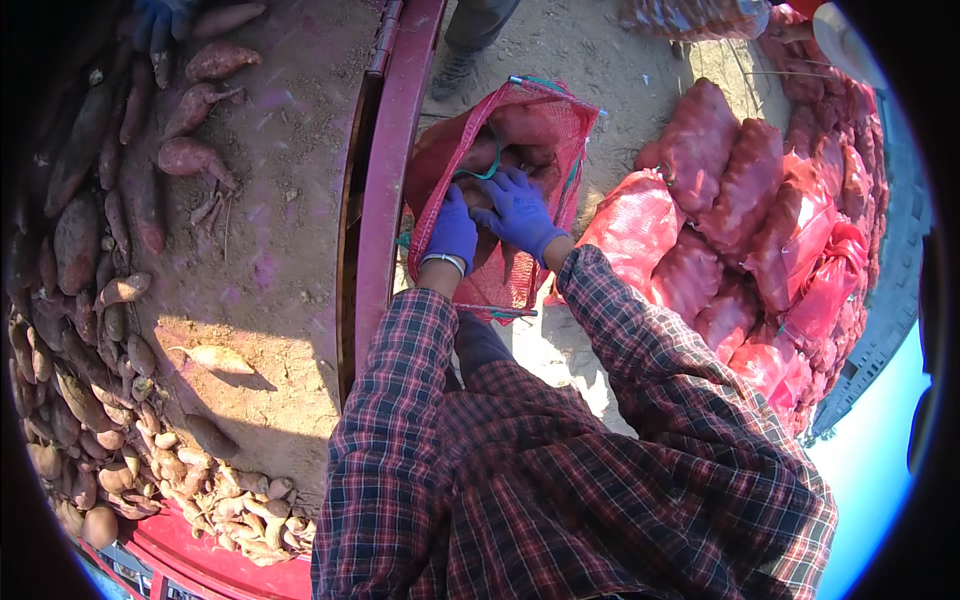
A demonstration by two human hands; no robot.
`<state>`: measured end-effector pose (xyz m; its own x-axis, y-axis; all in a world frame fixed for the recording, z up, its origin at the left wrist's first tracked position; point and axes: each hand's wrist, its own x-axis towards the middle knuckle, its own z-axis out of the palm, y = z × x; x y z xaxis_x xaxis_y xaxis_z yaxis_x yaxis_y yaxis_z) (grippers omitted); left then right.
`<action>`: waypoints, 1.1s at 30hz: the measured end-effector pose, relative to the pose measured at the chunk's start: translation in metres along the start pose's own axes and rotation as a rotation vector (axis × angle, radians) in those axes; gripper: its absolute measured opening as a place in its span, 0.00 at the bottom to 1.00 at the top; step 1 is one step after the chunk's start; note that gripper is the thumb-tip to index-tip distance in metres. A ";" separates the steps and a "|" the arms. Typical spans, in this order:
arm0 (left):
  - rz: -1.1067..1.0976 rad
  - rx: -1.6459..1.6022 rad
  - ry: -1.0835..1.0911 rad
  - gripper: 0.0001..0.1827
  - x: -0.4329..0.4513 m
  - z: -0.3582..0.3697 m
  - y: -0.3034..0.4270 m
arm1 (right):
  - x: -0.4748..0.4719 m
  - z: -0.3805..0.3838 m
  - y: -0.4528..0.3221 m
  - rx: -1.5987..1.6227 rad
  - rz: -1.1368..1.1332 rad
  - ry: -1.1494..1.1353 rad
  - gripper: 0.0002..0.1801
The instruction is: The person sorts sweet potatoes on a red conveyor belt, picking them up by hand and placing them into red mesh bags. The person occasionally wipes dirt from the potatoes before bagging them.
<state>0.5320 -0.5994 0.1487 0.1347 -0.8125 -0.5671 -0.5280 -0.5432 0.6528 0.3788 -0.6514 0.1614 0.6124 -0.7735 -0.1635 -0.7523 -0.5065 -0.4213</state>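
Observation:
A red mesh sack [517, 281] stands with its mouth spread wide by a frame [517, 79], next to the red metal edge of the truck bed. Inside are several sweet potatoes [525, 126], and a green drawstring [491, 161] hangs over them. Both of my hands wear purple-blue gloves and reach into the sack. My left hand [454, 231] is at its left side, fingertips hidden among the contents. My right hand [517, 210] lies over the sweet potatoes with bent fingers. Whether either hand grips one is hidden.
On the soil-covered truck bed [292, 225] at left, a heap of sweet potatoes [75, 247] lies, with another person's gloved hand [159, 26] above. The red side rail [390, 172] runs beside the sack. Filled red mesh sacks [697, 150] are piled at right. A person's leg [476, 30] stands ahead.

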 end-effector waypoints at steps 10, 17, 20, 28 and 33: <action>-0.044 -0.149 0.097 0.28 0.002 -0.004 0.010 | 0.040 0.010 0.000 -0.026 0.119 -0.033 0.32; 0.529 -0.273 0.092 0.22 -0.123 -0.045 0.029 | 0.027 -0.007 0.047 0.101 0.046 0.168 0.28; 0.544 -0.170 0.251 0.20 -0.151 -0.049 0.026 | 0.043 -0.005 0.015 -0.131 -0.025 0.001 0.25; 0.376 -0.093 0.507 0.18 -0.263 -0.124 -0.006 | 0.032 0.012 -0.015 -0.265 0.013 -0.017 0.35; 0.187 -0.030 0.857 0.18 -0.326 -0.156 -0.081 | -0.024 -0.051 -0.009 -0.182 -0.271 0.102 0.26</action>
<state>0.6615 -0.3235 0.3595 0.6376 -0.7617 0.1150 -0.5839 -0.3805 0.7171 0.3581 -0.6477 0.2149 0.7751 -0.6312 0.0269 -0.6024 -0.7512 -0.2697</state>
